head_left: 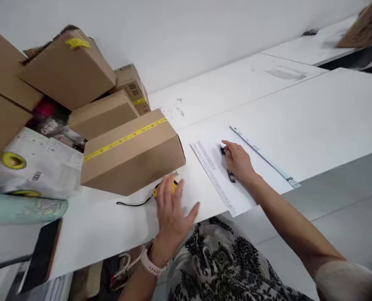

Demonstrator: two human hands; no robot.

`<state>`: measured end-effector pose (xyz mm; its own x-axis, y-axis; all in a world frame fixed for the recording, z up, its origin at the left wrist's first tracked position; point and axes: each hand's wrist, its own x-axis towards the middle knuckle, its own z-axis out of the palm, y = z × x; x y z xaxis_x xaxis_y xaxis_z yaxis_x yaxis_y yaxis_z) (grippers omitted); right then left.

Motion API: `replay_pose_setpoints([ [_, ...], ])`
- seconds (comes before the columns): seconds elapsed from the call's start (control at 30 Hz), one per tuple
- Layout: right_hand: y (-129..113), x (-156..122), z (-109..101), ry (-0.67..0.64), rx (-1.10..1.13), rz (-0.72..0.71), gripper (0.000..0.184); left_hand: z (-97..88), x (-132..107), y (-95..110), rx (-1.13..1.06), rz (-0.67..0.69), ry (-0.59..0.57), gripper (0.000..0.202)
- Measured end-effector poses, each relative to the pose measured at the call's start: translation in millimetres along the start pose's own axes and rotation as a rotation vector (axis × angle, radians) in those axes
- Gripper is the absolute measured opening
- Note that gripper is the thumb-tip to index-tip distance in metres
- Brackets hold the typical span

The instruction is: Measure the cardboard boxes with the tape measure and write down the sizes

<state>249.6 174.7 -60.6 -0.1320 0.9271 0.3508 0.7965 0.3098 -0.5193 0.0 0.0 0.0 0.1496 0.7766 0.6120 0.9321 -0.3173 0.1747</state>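
Over worktop (91,228), with left hand (170,211) spread, right hand (238,161) curled (cannot tell grip): could skew paper (236,193) by dragging tool (231,176).

Yellow tape measure (155,192), brown box (142,166), black-patterned pale garment (225,263)

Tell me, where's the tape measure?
In the head view, the tape measure is below and left of centre, on the white table, partly hidden by the left hand, beside the nearest cardboard box.
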Motion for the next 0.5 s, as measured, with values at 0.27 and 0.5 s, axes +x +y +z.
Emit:
replay_pose_setpoints([
  [0.27, -0.9, -1.8, 2.5, 0.072, 0.088, -0.017, 0.046, 1.2, -10.9, -39.0, -0.454, -0.737, -0.098, 0.082],
  [0.5, -14.8, -6.9, -11.7, 0.266, 0.22, -0.003, 0.04, -18.3, -12.4, -25.5, -0.862, -0.804, 0.067, 0.073],
])
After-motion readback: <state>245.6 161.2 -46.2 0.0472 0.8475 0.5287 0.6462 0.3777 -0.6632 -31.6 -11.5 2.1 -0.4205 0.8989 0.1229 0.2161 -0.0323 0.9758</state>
